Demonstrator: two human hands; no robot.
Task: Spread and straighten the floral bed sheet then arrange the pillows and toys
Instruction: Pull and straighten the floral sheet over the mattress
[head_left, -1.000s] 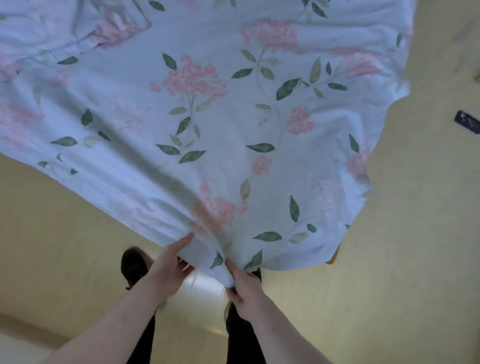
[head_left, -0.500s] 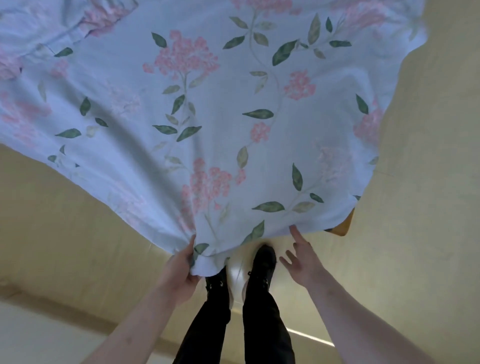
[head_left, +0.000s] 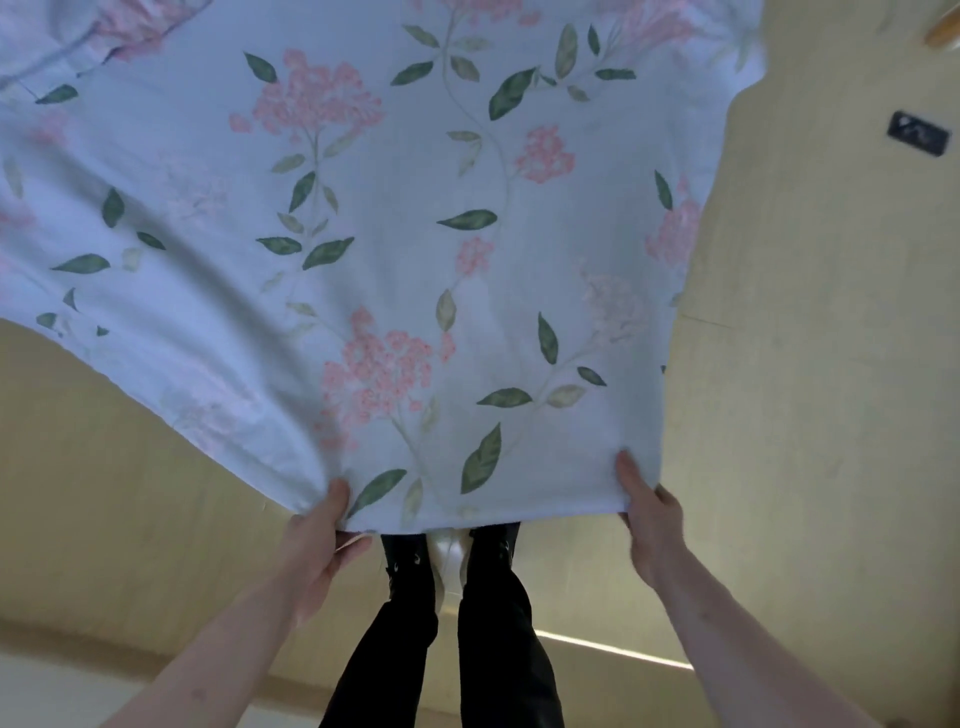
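The right hand (head_left: 652, 525), which half a second ago hung free with fingers spread off the cloth, now pinches the near hem of the floral bed sheet (head_left: 395, 218) at lower right of centre, thumb on top. The left hand (head_left: 317, 540) keeps its grip on the same hem, lower left of centre, fingers curled under. The two hands, bunched together a second ago, now stand well apart, so the hem between them runs flat above the shoes (head_left: 452, 551). The sheet fills the upper frame, over the yellow floor (head_left: 810, 364). That likely readies a straightening pull; pillows and toys are out of view.
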